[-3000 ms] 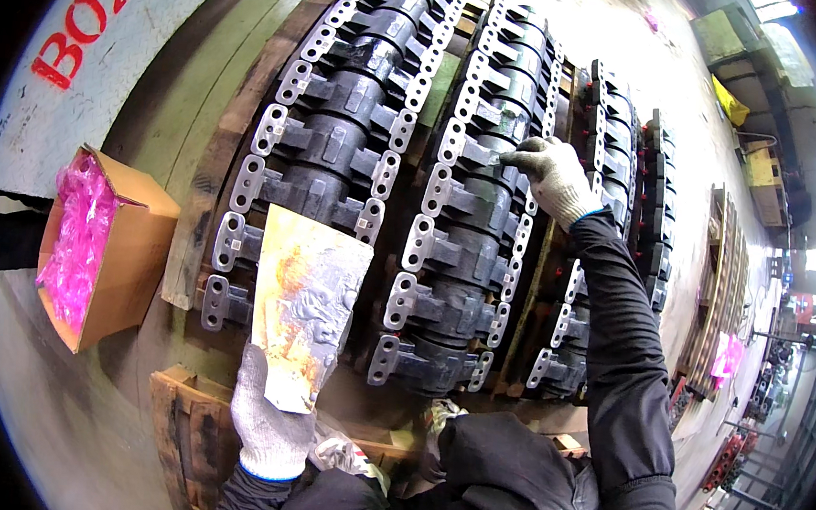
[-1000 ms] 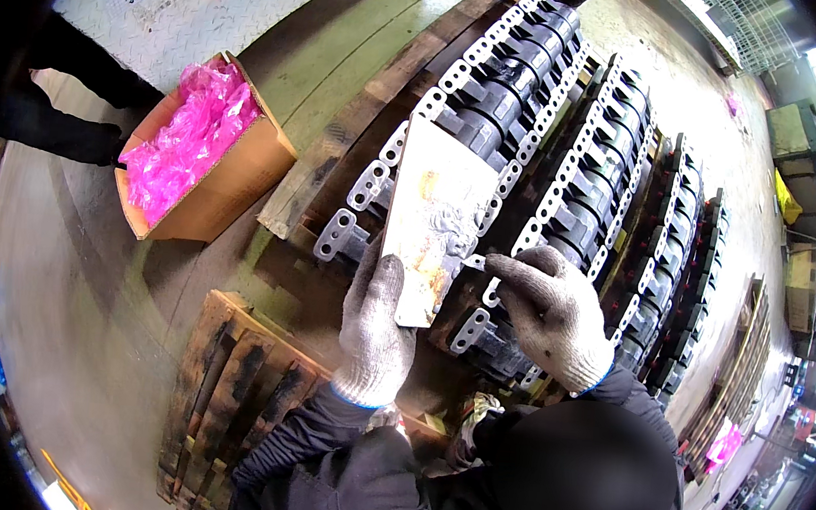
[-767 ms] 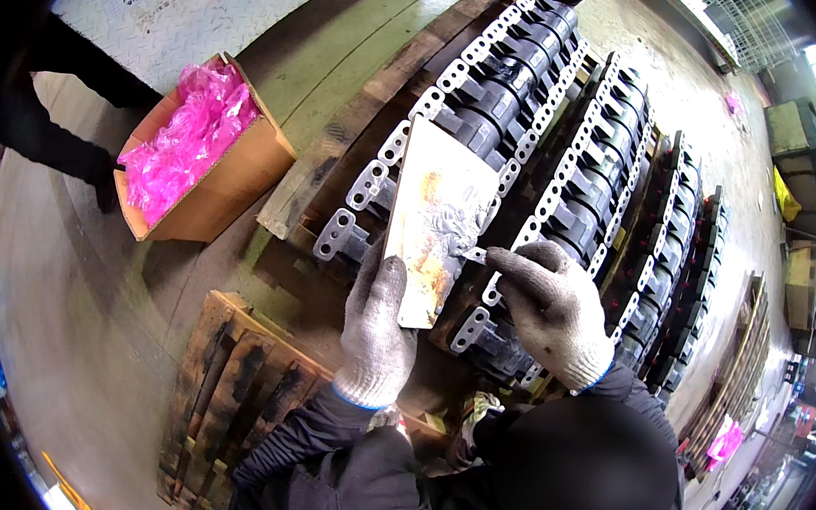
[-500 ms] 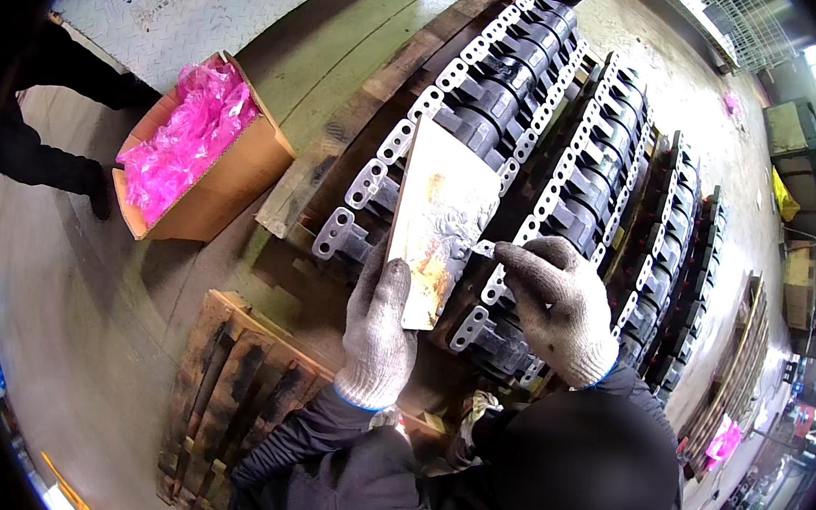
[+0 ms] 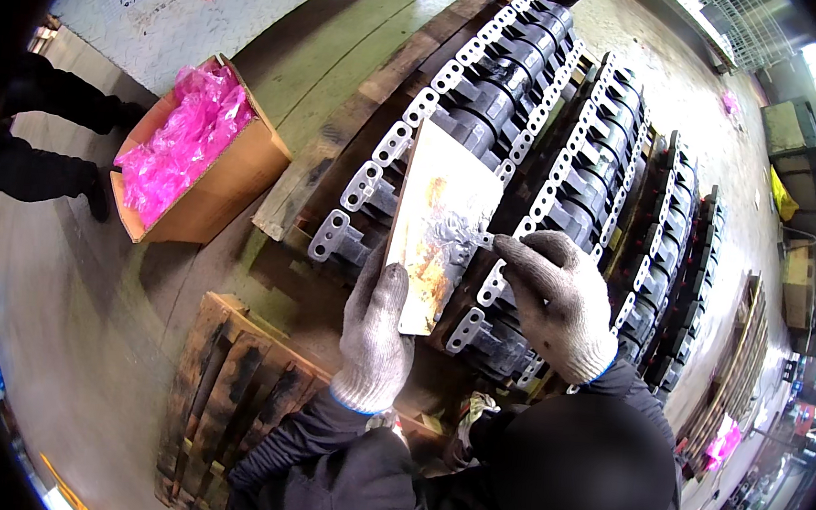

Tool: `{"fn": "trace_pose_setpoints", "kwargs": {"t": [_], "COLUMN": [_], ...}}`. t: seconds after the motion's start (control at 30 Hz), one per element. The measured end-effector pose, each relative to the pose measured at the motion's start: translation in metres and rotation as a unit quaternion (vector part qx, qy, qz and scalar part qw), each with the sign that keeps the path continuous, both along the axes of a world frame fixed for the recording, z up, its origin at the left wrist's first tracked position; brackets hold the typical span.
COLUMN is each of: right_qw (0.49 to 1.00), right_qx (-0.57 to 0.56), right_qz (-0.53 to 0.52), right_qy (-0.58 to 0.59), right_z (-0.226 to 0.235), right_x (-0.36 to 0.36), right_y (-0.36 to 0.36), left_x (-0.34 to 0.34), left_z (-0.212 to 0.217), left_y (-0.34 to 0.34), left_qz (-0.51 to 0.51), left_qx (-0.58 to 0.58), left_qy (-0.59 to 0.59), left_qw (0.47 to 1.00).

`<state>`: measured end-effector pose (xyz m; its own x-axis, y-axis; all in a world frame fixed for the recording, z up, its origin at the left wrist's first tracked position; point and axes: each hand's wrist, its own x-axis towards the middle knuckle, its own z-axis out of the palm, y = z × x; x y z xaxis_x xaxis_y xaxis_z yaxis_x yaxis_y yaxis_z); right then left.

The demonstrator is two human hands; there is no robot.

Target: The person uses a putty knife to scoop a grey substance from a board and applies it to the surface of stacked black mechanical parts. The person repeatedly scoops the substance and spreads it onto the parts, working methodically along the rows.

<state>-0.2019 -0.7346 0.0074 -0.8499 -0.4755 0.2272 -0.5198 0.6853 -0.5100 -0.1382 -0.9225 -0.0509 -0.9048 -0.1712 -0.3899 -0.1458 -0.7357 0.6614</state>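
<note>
My left hand (image 5: pixel 375 339), in a pale knitted work glove, grips the lower left edge of a flat, light-coloured board (image 5: pixel 443 181), thumb on top. Brown and yellow stains mark the board, and a ragged patch of grey paste (image 5: pixel 450 231) lies on it. At the board's right edge my gloved right hand (image 5: pixel 557 310) is closed in a pinch. A small pale tip pokes out between its fingertips beside the paste; what it belongs to is hidden. Beneath and beyond the board runs a row of black track links (image 5: pixel 487 108) with light, two-holed metal end plates.
More track link rows (image 5: pixel 592 174) lie to the right. Wooden pallets (image 5: pixel 225 384) sit under and near them. Far left stands a cardboard box (image 5: pixel 227 183) of pink plastic film, beside another person's dark-clad legs (image 5: pixel 55 174). A metal plate (image 5: pixel 158 15) is behind it.
My right hand has shifted slightly, its fingertips staying at the board's right edge. The grey paste looks rougher and more heaped. My left hand keeps its hold; the other person's legs moved a little.
</note>
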Motion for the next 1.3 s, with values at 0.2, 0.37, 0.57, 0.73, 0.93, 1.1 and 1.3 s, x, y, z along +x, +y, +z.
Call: {"fn": "trace_pose_setpoints", "kwargs": {"t": [0.2,0.37,0.57,0.73,0.93,1.1,1.3], "right_qw": [0.999,0.999,0.999,0.999,0.989,0.977,0.974], "right_qx": [0.032,0.042,0.024,0.000,-0.047,0.074,0.147], "right_qz": [0.022,0.021,0.017,0.003,-0.116,-0.198,-0.171], "right_qy": [0.011,0.005,0.017,-0.038,-0.078,0.013,-0.001], "right_z": [0.003,0.000,0.004,0.000,-0.001,-0.059,-0.091], "right_x": [-0.002,-0.003,-0.002,0.001,-0.014,-0.066,-0.107], "right_y": [-0.001,0.007,0.004,0.011,0.046,0.159,0.202], "left_x": [0.003,0.001,0.001,0.000,0.007,0.007,0.012], "left_z": [-0.006,-0.006,-0.004,-0.009,-0.003,-0.006,-0.010], "left_y": [-0.001,0.002,0.002,0.003,0.000,-0.001,-0.008], "left_qz": [-0.025,-0.019,-0.021,-0.021,-0.002,-0.033,0.000], "left_qx": [-0.013,-0.002,0.002,0.003,-0.039,-0.012,0.004], "left_qy": [0.004,-0.001,-0.002,-0.009,-0.018,0.004,-0.019], "left_qw": [1.000,1.000,1.000,1.000,0.999,0.999,1.000]}}
